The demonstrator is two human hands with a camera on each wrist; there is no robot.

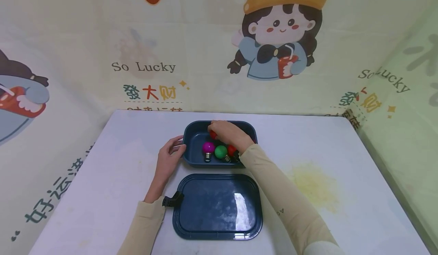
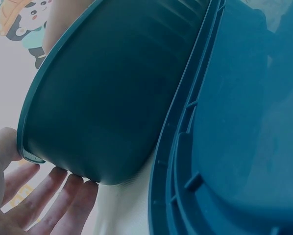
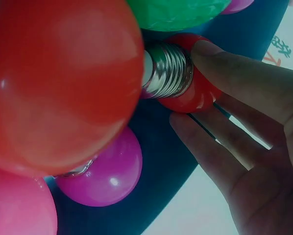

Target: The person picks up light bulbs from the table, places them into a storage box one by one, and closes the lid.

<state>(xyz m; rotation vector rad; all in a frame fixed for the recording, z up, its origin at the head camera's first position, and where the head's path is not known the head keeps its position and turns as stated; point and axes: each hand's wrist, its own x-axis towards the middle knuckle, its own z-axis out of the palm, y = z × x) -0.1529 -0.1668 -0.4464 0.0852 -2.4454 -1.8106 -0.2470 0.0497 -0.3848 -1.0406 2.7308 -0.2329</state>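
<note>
A dark blue plastic box [image 1: 196, 163] stands on the white table with coloured light bulbs in it. My left hand [image 1: 170, 154] is at its left end; in the left wrist view the fingertips touch the outer wall and the thumb rests at the rim. My right hand [image 1: 230, 133] reaches into the box and pinches a red light bulb [image 3: 185, 104] by its round part, its silver screw base facing the other bulbs. Nearer the front of the box lie a magenta bulb [image 1: 208, 147], a green bulb [image 1: 220, 152] and another red bulb [image 1: 232, 150].
A dark blue lid [image 1: 212, 209] lies flat in front of the box, with the left wrist's black band [image 1: 173, 199] over its left edge. A pink bulb [image 3: 21, 205] shows in the right wrist view. A printed cloth [image 1: 205, 57] hangs behind the table.
</note>
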